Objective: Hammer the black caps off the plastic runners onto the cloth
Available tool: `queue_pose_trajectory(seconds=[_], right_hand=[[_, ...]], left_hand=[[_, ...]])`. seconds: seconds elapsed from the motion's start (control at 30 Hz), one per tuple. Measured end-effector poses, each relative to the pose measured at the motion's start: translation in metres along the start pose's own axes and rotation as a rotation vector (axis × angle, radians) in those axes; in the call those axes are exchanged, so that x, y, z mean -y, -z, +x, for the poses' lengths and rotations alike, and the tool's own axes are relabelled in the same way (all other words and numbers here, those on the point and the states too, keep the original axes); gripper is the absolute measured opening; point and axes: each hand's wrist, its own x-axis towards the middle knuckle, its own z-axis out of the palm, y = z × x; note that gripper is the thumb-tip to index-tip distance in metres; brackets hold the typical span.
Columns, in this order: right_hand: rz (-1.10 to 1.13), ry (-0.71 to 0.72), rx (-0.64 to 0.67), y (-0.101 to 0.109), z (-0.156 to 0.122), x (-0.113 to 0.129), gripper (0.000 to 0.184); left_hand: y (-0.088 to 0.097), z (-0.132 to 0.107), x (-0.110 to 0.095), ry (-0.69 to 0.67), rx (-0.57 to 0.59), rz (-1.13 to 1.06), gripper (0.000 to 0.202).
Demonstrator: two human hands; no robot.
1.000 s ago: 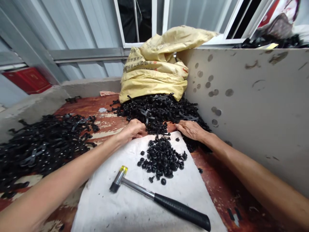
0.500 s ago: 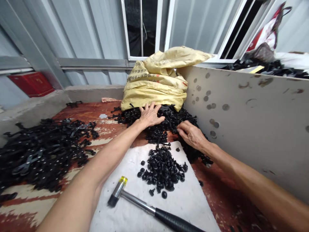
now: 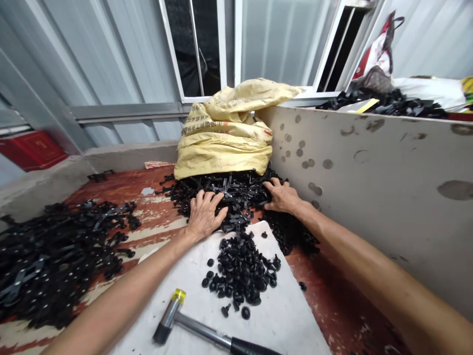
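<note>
Small black strap-like parts (image 3: 240, 190) spill in a heap from the mouth of a yellow woven sack (image 3: 223, 160). My left hand (image 3: 205, 213) lies spread on the near left side of this heap, fingers apart. On the heap's right side rests my right hand (image 3: 281, 196), its fingers bent but apart, touching the parts. Nearer me, a pile of black round-headed plugs (image 3: 242, 268) sits on a white cloth (image 3: 288, 315). A hammer (image 3: 201, 329) with a yellow face, a black face and a black grip lies on the cloth, untouched.
Another large pile of black strap-like parts (image 3: 55, 261) covers the left of the worn red board (image 3: 144, 217). A stained grey panel (image 3: 369, 177) stands along the right. Behind is a low ledge (image 3: 129, 152), with a red box (image 3: 33, 150) at far left.
My left hand has drawn back toward me from the sack's edge. My right hand has opened and reached slightly farther onto the heap. The view has shifted a little to the right.
</note>
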Motion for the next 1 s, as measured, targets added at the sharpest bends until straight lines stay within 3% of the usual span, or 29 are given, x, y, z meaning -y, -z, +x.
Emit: queue_pose_trajectory(seconds=[0.2, 0.57, 0.8, 1.0], right_hand=[[-0.001, -0.026, -0.007, 0.013, 0.01, -0.01, 0.037], [-0.048, 0.037, 0.072, 0.006, 0.016, 0.022, 0.041], [-0.006, 0.138, 0.079, 0.018, 0.016, 0.006, 0.033], [0.04, 0.111, -0.013, 0.027, 0.019, -0.009, 0.033]], left_hand=[[-0.013, -0.012, 0.006, -0.04, -0.107, -0.012, 0.046], [-0.01, -0.011, 0.007, -0.013, -0.097, -0.041, 0.048], [-0.007, -0.011, 0.006, -0.016, -0.096, -0.061, 0.048], [-0.005, -0.011, 0.005, -0.01, -0.098, -0.059, 0.048]])
